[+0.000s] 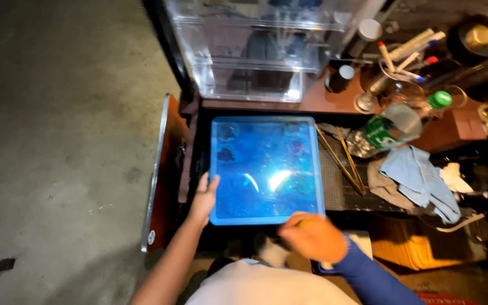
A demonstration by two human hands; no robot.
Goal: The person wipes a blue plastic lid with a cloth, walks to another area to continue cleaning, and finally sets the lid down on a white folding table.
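Left hand [203, 199] clamped on blue tray [265, 168] edge, 9 o'clock side. Right hand [312, 236] closed on tray corner, 5 o'clock. Clear bin [249, 51] at 12 o'clock.

Lidded box [265, 166] in front of clear case [252, 48]. Bottle [393, 125] and cloth [422, 181] right of box. Left hand [203, 200], right hand [312, 237] at near corners.

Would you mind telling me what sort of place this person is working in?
Probably a home workshop or garage corner. A bare concrete floor lies beside a cluttered reddish-brown wooden bench with loose pens and markers. Both hands, left and right, grip a blue translucent plastic bin lid.
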